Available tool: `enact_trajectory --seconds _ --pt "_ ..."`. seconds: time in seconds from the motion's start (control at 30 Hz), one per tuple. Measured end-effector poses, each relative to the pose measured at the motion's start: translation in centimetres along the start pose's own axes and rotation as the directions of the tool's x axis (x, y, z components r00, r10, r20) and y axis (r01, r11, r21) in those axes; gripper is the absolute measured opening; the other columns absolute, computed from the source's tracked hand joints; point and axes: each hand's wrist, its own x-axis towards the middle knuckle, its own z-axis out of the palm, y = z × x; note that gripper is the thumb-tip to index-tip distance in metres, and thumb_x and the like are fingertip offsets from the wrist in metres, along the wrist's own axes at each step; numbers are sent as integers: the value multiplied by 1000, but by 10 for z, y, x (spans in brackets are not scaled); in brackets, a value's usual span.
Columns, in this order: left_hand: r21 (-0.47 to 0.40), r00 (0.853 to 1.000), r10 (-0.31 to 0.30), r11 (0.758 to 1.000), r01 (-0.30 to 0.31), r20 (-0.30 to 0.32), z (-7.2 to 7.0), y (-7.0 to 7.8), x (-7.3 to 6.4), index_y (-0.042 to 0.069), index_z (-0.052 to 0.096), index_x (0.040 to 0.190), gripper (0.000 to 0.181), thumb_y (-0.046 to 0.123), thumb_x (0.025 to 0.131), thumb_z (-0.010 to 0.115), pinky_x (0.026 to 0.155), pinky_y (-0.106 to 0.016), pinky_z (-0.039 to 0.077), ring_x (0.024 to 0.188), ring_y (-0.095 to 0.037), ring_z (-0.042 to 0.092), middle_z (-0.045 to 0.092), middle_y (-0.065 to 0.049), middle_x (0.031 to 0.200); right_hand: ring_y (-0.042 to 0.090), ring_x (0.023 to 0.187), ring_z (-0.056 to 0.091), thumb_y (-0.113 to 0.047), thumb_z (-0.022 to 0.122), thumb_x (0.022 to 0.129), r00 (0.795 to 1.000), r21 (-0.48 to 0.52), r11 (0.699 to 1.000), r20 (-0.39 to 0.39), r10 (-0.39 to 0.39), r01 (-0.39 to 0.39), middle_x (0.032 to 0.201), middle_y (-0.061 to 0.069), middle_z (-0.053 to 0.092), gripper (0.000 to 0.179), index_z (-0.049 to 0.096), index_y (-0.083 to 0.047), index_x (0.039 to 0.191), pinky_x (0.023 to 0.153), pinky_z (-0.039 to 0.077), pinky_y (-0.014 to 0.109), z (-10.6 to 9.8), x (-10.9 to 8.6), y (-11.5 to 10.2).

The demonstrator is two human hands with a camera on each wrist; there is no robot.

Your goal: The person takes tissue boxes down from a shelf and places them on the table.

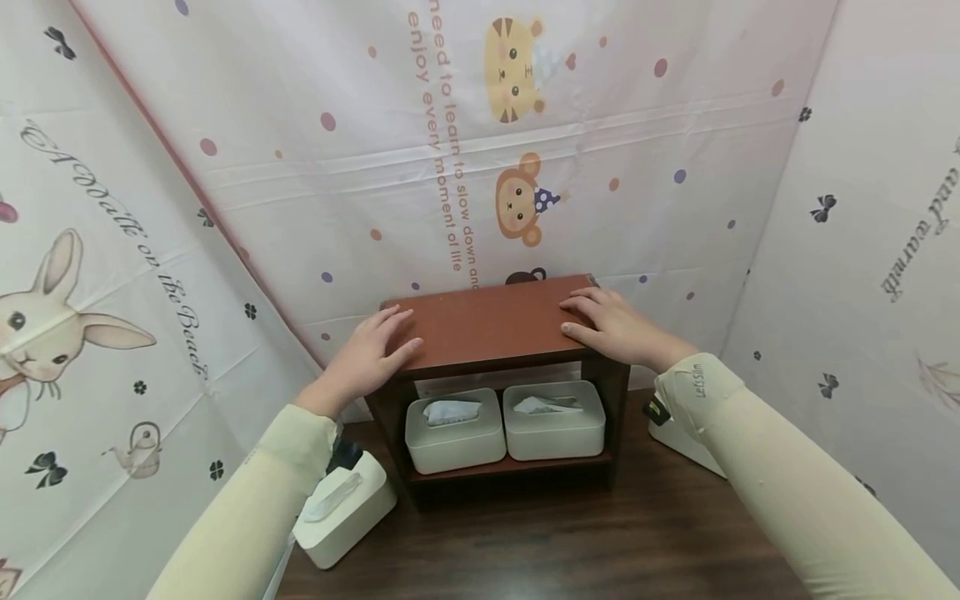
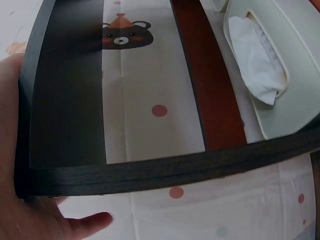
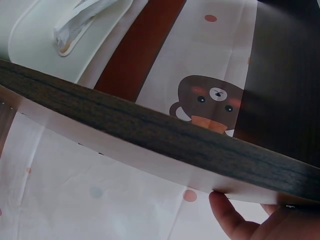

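A small two-level wooden shelf point(image 1: 487, 325) with a reddish-brown top and dark sides stands on the dark wooden table. My left hand point(image 1: 363, 354) rests over its top left end, fingers spread loosely. Over the top right end lies my right hand point(image 1: 618, 329), some fingers on the top. Fingertips point(image 3: 220, 202) show at the outer face of the side panel in the right wrist view. Inside, two pale tissue boxes, one on the left point(image 1: 456, 448) and one on the right point(image 1: 555, 437), sit side by side with white tissue showing in their openings.
Another tissue box point(image 1: 348, 521) stands angled on the table point(image 1: 540, 542), left of the shelf. To the right, a further pale box point(image 1: 690, 446) is partly hidden by my right sleeve. Printed cloth point(image 1: 300, 200) hangs behind and on both sides.
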Motion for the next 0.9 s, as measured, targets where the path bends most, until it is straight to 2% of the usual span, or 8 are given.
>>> enact_trajectory --seconds 0.2,0.37,0.9 --pt "24 999 -15 1000 14 41 3 1 0 16 44 170 77 64 111 52 129 -64 25 162 -41 28 35 -16 175 46 158 28 -49 54 115 1000 12 1000 3 -4 4 170 20 39 61 53 -9 162 125 26 69 -1 -1 0" --pt "52 999 -10 999 8 44 4 1 0 15 48 168 74 62 111 52 129 -64 26 160 -42 30 38 -17 173 45 158 28 -50 54 115 1000 4 1000 3 -1 1 170 19 39 62 53 -10 162 125 26 69 -1 0 0" --pt "48 999 3 999 -4 35 1 2 -2 13 51 166 72 59 111 56 128 -64 27 159 -43 32 40 -18 172 46 158 30 -50 54 115 1000 -17 1000 2 -7 7 170 20 39 62 53 -10 162 125 27 69 0 1 -2"
